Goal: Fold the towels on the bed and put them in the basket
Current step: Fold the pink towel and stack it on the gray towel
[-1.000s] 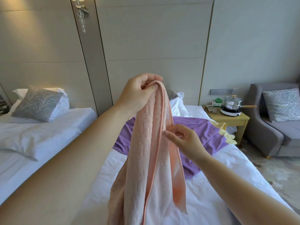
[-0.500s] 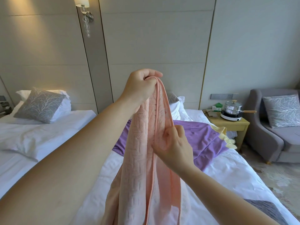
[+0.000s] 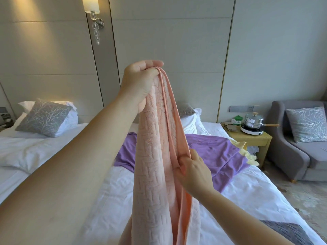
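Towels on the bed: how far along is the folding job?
Nothing looks finished: no folded towel and no basket is in view. In hand: the left hand grips the pink towel at its top, the right hand pinches its edge lower down. Left: the purple towel and yellow towel lie unfolded on the bed.

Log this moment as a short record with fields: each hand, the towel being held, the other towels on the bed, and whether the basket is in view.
left hand: raised, grips the top of the pink towel
right hand: pinches the pink towel's edge lower down
pink towel: hangs bunched lengthwise, not yet folded
purple towel: spread on the bed
yellow towel: at the bed's right edge, beside the purple one
basket: not in view
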The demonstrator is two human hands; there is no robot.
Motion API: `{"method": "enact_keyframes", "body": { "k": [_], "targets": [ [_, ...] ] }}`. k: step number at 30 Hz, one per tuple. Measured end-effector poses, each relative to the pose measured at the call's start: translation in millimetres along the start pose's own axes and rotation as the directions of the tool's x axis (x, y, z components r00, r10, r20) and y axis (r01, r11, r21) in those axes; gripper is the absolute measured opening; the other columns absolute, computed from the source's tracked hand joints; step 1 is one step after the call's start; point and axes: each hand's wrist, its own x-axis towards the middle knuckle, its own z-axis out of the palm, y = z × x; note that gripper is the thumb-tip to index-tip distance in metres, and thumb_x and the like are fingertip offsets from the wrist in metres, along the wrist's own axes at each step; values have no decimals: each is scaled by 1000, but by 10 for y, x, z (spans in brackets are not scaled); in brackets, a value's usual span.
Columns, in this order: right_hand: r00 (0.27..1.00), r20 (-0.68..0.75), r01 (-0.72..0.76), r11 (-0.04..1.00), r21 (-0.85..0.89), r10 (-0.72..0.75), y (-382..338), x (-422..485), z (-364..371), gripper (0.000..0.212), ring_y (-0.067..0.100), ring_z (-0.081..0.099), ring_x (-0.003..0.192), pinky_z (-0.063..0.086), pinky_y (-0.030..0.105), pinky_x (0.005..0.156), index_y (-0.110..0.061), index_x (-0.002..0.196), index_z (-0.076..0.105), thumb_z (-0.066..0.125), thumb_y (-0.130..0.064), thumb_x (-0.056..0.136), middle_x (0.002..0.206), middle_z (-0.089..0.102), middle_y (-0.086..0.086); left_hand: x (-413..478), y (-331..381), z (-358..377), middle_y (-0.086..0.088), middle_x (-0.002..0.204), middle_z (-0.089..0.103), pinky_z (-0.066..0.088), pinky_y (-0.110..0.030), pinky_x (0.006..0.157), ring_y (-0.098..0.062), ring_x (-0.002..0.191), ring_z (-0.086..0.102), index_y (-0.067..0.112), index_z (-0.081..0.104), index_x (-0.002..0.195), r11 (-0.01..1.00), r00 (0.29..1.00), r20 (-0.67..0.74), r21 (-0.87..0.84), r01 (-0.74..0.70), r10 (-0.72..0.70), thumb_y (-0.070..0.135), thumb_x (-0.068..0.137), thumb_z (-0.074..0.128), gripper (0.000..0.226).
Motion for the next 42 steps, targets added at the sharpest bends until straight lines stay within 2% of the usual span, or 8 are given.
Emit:
{"method": "enact_keyframes", "body": {
  "k": [4,10,14,17,20,29,36,42],
  "targets": [
    [992,67,-124,936,330,108,228,40,-151,4,14,55,81,41,26,72,-18,81,64,66,-15,80,90,50,-7,121,-77,-229,-3,71,60,44,-22,61,-14,64,52,21,69,79,999,990,-133,-3,45,-45,0,84,54,26],
    [980,75,-192,766,613,185,389,210,-683,25,4,48,64,39,17,61,-21,85,64,51,-1,92,74,61,2,207,-511,-605,-2,91,65,40,-22,57,-14,69,53,19,58,99,946,946,-305,261,192,-108,-3,81,35,36],
    [955,293,-268,539,798,41,145,394,-1006,27,5,51,71,41,16,65,-16,85,62,45,5,92,75,58,-6,-145,-741,-336,5,88,66,40,-13,49,-13,75,57,23,63,88,914,977,73,375,157,-198,16,90,48,17],
    [927,366,-239,621,747,-84,-40,488,-1158,22,7,52,72,43,15,65,-12,89,61,47,5,92,78,58,-3,-466,-872,-21,27,95,67,44,-5,72,10,89,60,39,65,95,913,787,537,400,79,-303,69,65,61,43],
    [922,362,-183,665,724,-141,-67,527,-1246,17,13,58,81,49,27,79,-4,96,60,46,4,95,89,66,13,-565,-1023,111,27,81,63,45,-13,72,10,77,56,42,65,88,878,651,692,472,-78,-313,57,62,73,31],
    [983,172,-24,876,482,-67,363,305,-1010,19,7,56,90,45,16,84,-11,91,62,73,-4,77,101,56,4,-479,-940,212,-4,77,40,32,-29,69,-13,73,37,-2,50,82,927,749,644,358,-114,-156,27,88,66,33],
    [991,93,65,940,334,-101,661,115,-716,17,-8,48,88,32,4,74,-11,91,61,61,2,82,96,47,-18,-236,-743,128,-3,79,48,38,-25,74,-11,77,45,15,55,79,961,889,458,252,-112,-16,20,89,65,15],
    [975,220,-27,982,188,-15,880,104,-607,21,13,52,80,32,11,64,-20,75,57,52,-8,92,83,54,-9,-87,-626,30,-7,83,45,39,-34,79,-18,81,46,20,52,75,985,927,375,150,-90,27,24,86,67,19]
  ]
}}
